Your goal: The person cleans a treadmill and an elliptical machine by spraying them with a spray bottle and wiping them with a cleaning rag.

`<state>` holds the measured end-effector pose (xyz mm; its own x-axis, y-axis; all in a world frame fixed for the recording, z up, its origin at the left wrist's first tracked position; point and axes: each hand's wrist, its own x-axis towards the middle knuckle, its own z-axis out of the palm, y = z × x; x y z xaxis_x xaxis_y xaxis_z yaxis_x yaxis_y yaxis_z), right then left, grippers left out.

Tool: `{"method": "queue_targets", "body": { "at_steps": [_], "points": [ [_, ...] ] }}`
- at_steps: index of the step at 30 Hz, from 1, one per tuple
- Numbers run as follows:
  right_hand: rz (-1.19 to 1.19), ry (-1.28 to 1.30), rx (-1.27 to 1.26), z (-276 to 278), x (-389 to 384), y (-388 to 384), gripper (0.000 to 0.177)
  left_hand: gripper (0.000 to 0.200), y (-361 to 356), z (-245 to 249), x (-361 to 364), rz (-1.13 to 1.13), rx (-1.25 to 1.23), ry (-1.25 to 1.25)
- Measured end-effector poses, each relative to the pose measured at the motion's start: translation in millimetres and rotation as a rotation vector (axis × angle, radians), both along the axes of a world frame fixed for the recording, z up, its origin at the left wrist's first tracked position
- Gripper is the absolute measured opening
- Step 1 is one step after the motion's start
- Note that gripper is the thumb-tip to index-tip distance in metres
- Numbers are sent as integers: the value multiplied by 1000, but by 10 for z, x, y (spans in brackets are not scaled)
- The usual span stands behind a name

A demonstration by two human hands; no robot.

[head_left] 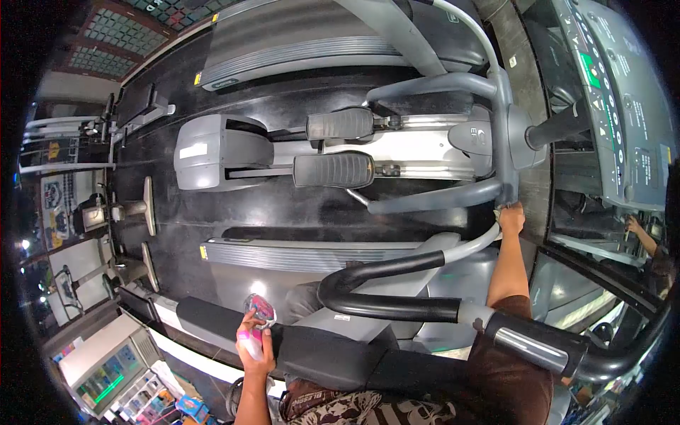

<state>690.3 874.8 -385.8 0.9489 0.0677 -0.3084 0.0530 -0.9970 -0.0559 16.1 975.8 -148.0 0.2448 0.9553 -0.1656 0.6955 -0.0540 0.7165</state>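
Fingers and thumb of my left hand [256,346] are wrapped round a clear and pink bottle [261,310], low and left of centre, over a black padded surface. My right hand [511,218] is closed at the lower end of the grey frame [504,142] of an elliptical machine, where a pale handle curves in. A small pale edge, perhaps cloth, shows beside its fingers; what lies inside the grip is hidden. The machine's two black pedals [333,170] are in the centre.
A black padded handlebar [389,308] crosses in front of me. Ribbed treadmill side rails [297,256] lie on both sides of the elliptical. A console [627,106] stands at the right, a lit cabinet [106,365] at the lower left, weight equipment [92,131] at the far left.
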Motion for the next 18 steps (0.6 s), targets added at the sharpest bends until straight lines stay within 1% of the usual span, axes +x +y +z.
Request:
{"method": "queue_targets", "body": {
  "at_steps": [2, 3, 6, 9, 10, 11, 13, 14, 15, 17, 18],
  "points": [
    [132, 11, -53, -94, 69, -198, 50, 26, 27, 35, 37, -18, 35, 23],
    [199, 13, -77, -32, 37, -224, 50, 26, 22, 21, 28, -13, 36, 8],
    [141, 30, 2, 199, -118, -265, 52, 28, -14, -20, -24, 7, 56, -52],
    [232, 61, -7, 567, -438, -159, 51, 29, -39, -7, -64, 3, 34, -1],
    [277, -7, 51, 482, -476, -239, 43, 30, -19, -12, -82, -49, 73, 12],
    [430, 13, 57, 386, -507, -290, 41, 27, -43, 11, -50, 14, 61, 7],
    [736, 42, 63, 541, -670, -204, 38, 23, -15, 84, -25, 10, 25, 64],
    [669, 91, 56, 621, -775, -196, 38, 22, -27, 89, -35, 16, 43, 51],
    [601, 142, 49, 1172, -1223, 89, 37, 21, -45, 67, -58, 22, 61, 39],
    [857, 112, 50, 1005, -1399, 74, 36, 21, -59, 61, -70, 23, 87, 17],
    [1043, 175, -3, 1258, -1573, 192, 32, 21, -57, 82, -71, 17, 91, 11]
  ]
}}
